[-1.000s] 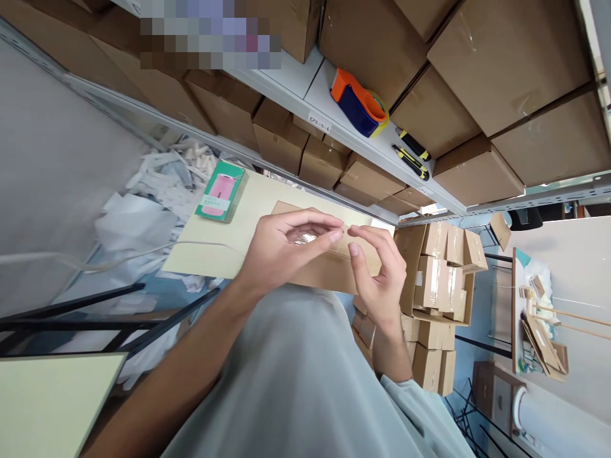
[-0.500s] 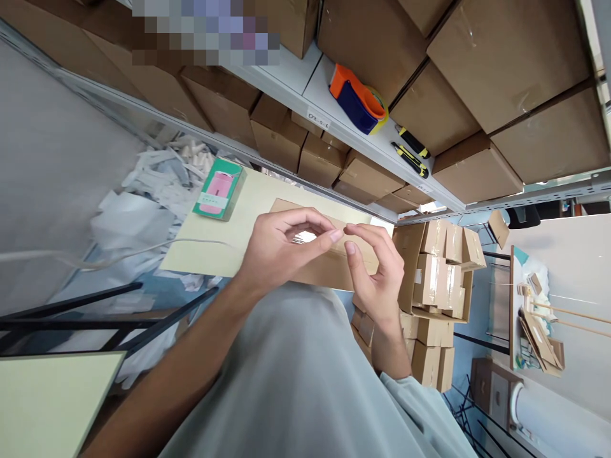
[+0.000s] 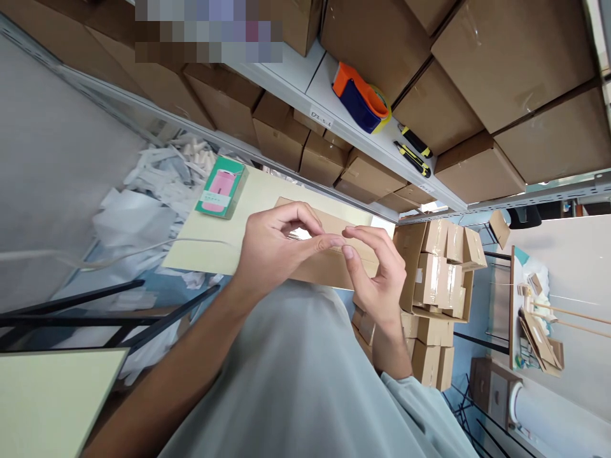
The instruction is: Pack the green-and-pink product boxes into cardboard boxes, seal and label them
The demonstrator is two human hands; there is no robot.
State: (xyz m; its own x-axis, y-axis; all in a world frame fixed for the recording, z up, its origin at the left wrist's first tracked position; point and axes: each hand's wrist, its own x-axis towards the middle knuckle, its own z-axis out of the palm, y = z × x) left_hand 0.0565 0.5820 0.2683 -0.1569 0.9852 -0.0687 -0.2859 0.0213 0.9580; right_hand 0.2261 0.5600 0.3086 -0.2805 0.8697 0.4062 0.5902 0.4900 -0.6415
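My left hand (image 3: 281, 248) hovers over a brown cardboard piece (image 3: 327, 272), its thumb stretched to the right and its fingers curved. Facing it is my right hand (image 3: 379, 267), thumb and index finger apart. The left thumb tip comes close to the right fingertips; whether they touch, I cannot tell. No object shows between the fingers of either hand. A shiny patch, partly hidden by my left hand, shows on the cardboard. It lies on a pale yellow-green table (image 3: 200, 254). Further left on the table is a green box (image 3: 222, 187) with a pink picture.
A shelf (image 3: 305, 95) above holds cardboard boxes, an orange and blue tape dispenser (image 3: 361, 98) and two box cutters (image 3: 413, 152). Stacked cartons (image 3: 434, 280) stand to the right. White scraps (image 3: 138, 210) lie at the left, where a white cable (image 3: 128, 256) crosses.
My left hand has shifted slightly left, its index finger drawn back from the right hand, while its thumb reaches a little further right. My right hand stays almost in place.
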